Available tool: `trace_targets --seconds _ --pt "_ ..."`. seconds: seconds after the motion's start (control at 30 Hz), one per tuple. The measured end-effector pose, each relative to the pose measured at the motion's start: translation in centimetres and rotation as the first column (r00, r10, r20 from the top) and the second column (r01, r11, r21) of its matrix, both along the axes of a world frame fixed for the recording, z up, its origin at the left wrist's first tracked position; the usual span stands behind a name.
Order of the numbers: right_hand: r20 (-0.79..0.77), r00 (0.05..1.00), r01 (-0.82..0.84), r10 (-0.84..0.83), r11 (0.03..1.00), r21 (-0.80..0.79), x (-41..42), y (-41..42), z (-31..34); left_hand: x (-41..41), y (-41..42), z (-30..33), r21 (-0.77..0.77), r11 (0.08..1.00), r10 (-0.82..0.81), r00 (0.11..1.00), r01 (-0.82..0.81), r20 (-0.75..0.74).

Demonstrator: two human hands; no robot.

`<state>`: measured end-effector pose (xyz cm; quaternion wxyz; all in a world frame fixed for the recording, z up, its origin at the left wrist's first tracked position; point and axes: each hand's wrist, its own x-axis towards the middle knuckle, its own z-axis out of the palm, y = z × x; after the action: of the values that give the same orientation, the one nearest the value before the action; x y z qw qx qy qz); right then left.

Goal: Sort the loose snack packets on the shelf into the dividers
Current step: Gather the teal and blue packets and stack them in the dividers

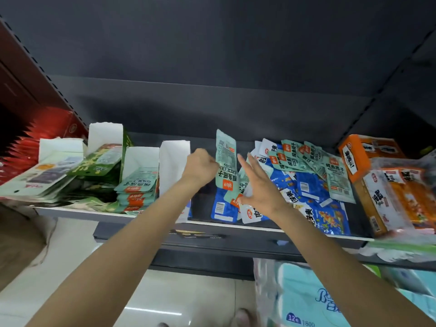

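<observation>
My left hand (200, 167) grips a mint-green snack packet (226, 159) and holds it upright above the shelf. My right hand (258, 185) is beside it with fingers spread, its thumb touching loose packets at the pile's front. A loose pile of mint-green packets (313, 161) lies over blue packets (306, 192) on the right half of the shelf. To the left stand white card dividers (174, 161); one compartment holds a stack of matching mint-green packets (136, 187). Dark green packets (101, 161) fill the divider further left.
Orange snack boxes (368, 156) and bagged orange packs (405, 197) crowd the right end of the shelf. Red packets (28, 147) and pale flat packets (35, 175) sit at the left. The shelf's front edge (212, 237) runs below my wrists. Tissue packs (306, 298) are stacked beneath.
</observation>
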<state>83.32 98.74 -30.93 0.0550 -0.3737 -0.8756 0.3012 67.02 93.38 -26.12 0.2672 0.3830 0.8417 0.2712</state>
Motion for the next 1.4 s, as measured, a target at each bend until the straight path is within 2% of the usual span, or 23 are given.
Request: trace_targets --seconds 0.07,0.13,0.2,0.27,0.37,0.47,0.53,0.63,0.7,0.77,0.87,0.97,1.0,1.07,1.2,1.3,1.4 --pt "-0.101 0.995 -0.015 0.019 0.999 0.040 -1.5 -1.5 1.6 -1.3 -1.1 1.7 0.100 0.991 0.061 0.970 -0.086 0.235" --pt "-0.210 0.977 0.003 0.022 0.993 0.120 -3.4 -3.0 2.9 -2.8 -2.5 3.5 0.138 0.976 0.091 0.897 -0.166 0.433" --pt "-0.293 0.956 0.061 0.006 0.973 0.221 -5.4 -4.6 4.0 -4.6 -4.4 4.9 0.158 0.962 0.109 0.844 -0.222 0.525" --pt "-0.376 0.926 0.099 0.018 0.952 0.290 -7.5 -6.2 4.9 -6.7 -6.9 5.8 0.183 0.953 0.112 0.844 -0.241 0.525" --pt "-0.402 0.913 0.067 0.069 0.947 0.315 -11.3 -8.8 5.9 -10.3 -10.8 6.2 0.233 0.947 0.147 0.942 -0.222 0.301" --pt "-0.358 0.929 0.041 0.089 0.940 0.340 -14.6 -11.1 5.9 -13.7 -13.6 5.6 0.255 0.958 0.127 0.991 -0.133 0.041" --pt "-0.281 0.956 0.016 0.086 0.940 0.341 -16.1 -12.1 5.5 -15.3 -14.9 5.1 0.235 0.972 0.045 0.984 -0.003 -0.173" --pt "-0.075 0.994 -0.059 0.085 0.952 0.300 -17.5 -12.3 4.4 -16.6 -15.8 4.4 0.232 0.956 -0.109 0.954 0.177 -0.280" --pt "-0.018 0.996 -0.083 0.088 0.977 0.195 -18.3 -12.2 3.6 -16.8 -16.2 3.5 0.110 0.923 -0.300 0.869 0.369 -0.394" --pt "-0.030 0.997 -0.069 0.072 0.993 0.093 -18.9 -12.1 3.1 -16.9 -16.4 2.6 -0.119 0.875 -0.450 0.696 0.470 -0.560" --pt "0.005 0.998 -0.058 0.058 0.994 0.093 -19.3 -11.7 2.6 -16.8 -16.6 1.6 -0.301 0.807 -0.565 0.516 0.509 -0.643" --pt "-0.079 0.997 0.015 -0.012 0.999 0.048 -18.4 -11.0 3.1 -16.8 -16.2 0.9 -0.443 0.721 -0.645 0.283 0.532 -0.710" --pt "-0.118 0.992 0.038 -0.033 0.999 0.040 -17.8 -10.7 3.4 -16.7 -15.9 0.8 -0.481 0.707 -0.662 0.246 0.519 -0.708" --pt "-0.194 0.977 0.095 -0.087 0.995 0.035 -16.0 -10.0 3.9 -15.9 -15.1 0.9 -0.476 0.717 -0.658 0.267 0.509 -0.704" --pt "-0.291 0.924 0.272 -0.248 0.961 0.044 -10.8 -7.0 2.9 -11.5 -12.0 1.5 -0.191 0.765 -0.544 0.457 0.615 -0.704" --pt "-0.159 0.936 0.329 -0.314 0.941 0.079 -6.7 -4.1 1.3 -6.0 -8.3 1.0 -0.037 0.771 -0.543 0.626 0.636 -0.559" --pt "0.056 0.945 0.317 -0.322 0.945 0.081 -3.1 -1.2 -1.0 -0.8 -3.8 -0.9 -0.066 0.812 -0.562 0.748 0.579 -0.354"
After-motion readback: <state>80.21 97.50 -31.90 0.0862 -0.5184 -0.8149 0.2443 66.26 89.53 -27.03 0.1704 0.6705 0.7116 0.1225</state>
